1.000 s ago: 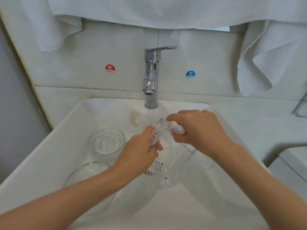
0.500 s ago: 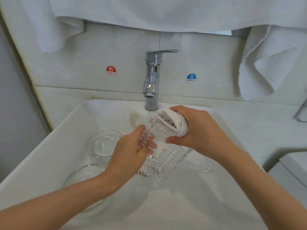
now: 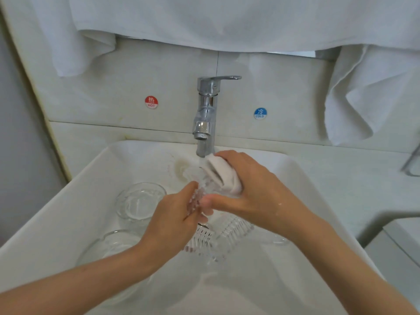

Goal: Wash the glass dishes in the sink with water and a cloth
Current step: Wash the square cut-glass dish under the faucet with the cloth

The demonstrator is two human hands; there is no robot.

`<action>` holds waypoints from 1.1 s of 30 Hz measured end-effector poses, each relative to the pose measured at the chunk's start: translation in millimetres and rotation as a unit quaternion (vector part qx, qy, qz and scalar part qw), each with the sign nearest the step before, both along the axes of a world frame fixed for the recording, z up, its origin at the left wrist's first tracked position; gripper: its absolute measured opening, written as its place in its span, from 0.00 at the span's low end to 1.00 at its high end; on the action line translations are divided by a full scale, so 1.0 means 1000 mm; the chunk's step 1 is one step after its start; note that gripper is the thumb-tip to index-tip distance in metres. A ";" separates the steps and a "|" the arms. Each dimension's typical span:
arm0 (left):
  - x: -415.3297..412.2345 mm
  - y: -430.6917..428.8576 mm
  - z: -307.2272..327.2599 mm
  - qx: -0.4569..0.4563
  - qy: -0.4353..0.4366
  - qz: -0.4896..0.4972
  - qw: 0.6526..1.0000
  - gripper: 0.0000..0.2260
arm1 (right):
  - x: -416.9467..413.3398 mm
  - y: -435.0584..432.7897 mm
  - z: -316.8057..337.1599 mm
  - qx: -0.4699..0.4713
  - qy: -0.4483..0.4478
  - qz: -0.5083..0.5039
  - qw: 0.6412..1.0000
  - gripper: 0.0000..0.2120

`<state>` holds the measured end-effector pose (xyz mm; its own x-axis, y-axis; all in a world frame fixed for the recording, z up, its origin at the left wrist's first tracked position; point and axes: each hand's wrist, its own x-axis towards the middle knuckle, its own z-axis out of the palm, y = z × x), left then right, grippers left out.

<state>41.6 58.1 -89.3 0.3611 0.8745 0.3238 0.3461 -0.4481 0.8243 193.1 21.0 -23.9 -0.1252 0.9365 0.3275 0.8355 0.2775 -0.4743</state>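
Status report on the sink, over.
Left hand grips textured glass dish under running tap. Right hand presses white cloth on it. Nothing blocking.

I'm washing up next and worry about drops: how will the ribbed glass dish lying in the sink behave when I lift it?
Probably slippery: the ribbed glass dish lies in the sink below the running faucet. Likely rigid and chip-prone: clear glass on a hard surface. Its ribs may aid your grip.

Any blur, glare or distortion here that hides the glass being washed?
Head view: soft light, no hard shadows; wide-angle bending at the frame edges; the cut-glass dish in the left hand is smeared by running water; the cloth in the right hand is sharp; mild glare on the faucet.
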 end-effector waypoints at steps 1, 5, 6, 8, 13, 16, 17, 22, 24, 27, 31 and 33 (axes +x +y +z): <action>0.000 0.000 0.000 -0.001 -0.004 -0.002 1.000 0.08 | -0.004 0.000 -0.001 0.024 0.000 0.018 1.000 0.36; 0.000 0.001 0.007 -0.037 -0.081 0.020 0.996 0.05 | 0.013 0.002 0.004 0.032 -0.068 -0.022 0.997 0.32; 0.000 0.001 0.010 -0.049 -0.106 0.027 0.993 0.04 | 0.021 0.003 0.005 0.006 -0.112 -0.062 0.992 0.30; -0.001 0.002 0.015 -0.057 -0.135 0.038 0.989 0.06 | 0.037 0.006 0.003 -0.048 -0.111 -0.134 0.984 0.28; 0.000 0.001 0.018 -0.107 -0.190 0.065 0.974 0.06 | 0.037 0.018 -0.014 -0.121 0.195 -0.163 0.960 0.34; -0.001 0.002 0.017 -0.130 -0.238 0.073 0.960 0.06 | 0.025 0.020 -0.031 -0.124 0.227 -0.163 0.952 0.37; 0.000 0.003 0.016 -0.138 -0.243 0.074 0.957 0.06 | 0.023 0.022 -0.035 -0.118 0.236 -0.168 0.950 0.32; 0.007 0.007 0.011 -0.112 -0.199 0.057 0.972 0.10 | 0.033 0.021 -0.027 -0.096 0.135 -0.186 0.968 0.15; 0.003 0.011 0.014 -0.012 -0.100 0.057 0.993 0.15 | 0.034 0.016 -0.018 -0.057 0.041 -0.196 0.978 0.19; -0.001 0.013 0.016 0.092 0.139 0.025 0.986 0.08 | 0.026 0.008 -0.008 0.017 -0.090 -0.171 0.981 0.16; 0.004 0.008 0.013 0.060 0.143 -0.020 0.988 0.05 | 0.012 0.001 -0.005 0.085 -0.158 -0.119 0.977 0.16; 0.002 0.007 0.012 0.027 0.070 -0.006 0.997 0.06 | 0.008 0.002 -0.005 0.093 -0.094 -0.098 0.986 0.18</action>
